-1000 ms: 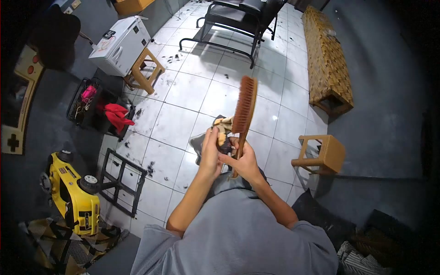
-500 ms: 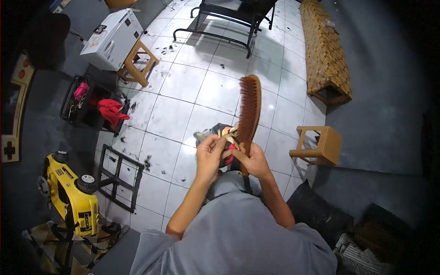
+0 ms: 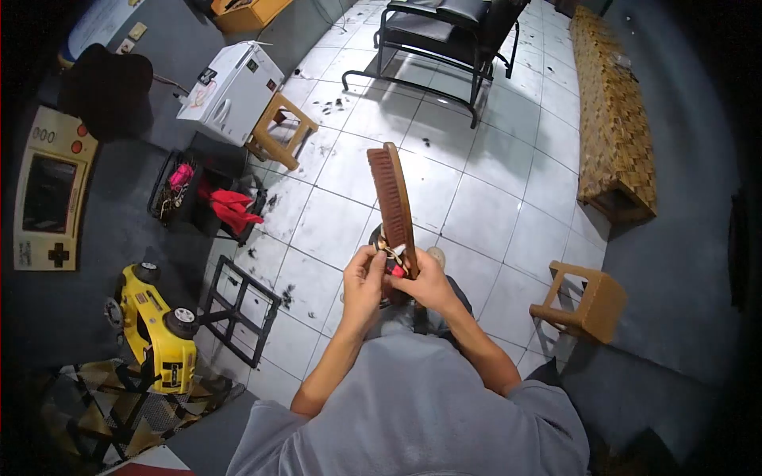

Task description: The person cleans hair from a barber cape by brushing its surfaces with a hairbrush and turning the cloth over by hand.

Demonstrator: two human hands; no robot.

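Observation:
In front of my body a long brush [image 3: 401,202] stands nearly upright, its reddish-brown bristles facing left and its wooden back facing right. My right hand [image 3: 431,284] is closed around the brush's lower end. My left hand [image 3: 365,279] is just left of it, thumb and fingers pinched together against a small bundle of pale, black and pink bits [image 3: 394,260] at the base of the bristles. The fingers partly cover this bundle, so I cannot tell what it is.
Dark hair tufts [image 3: 287,295] lie on the white tiles. A black chair [image 3: 444,36] stands ahead, a wicker stool [image 3: 583,301] to the right. At left are a yellow toy car [image 3: 159,333], a black frame [image 3: 238,309], a small white fridge [image 3: 234,95] and a black cart [image 3: 194,190].
The view has swung, so the room appears shifted right and down. The brush has tipped to the left, and both hands stay together at its lower end.

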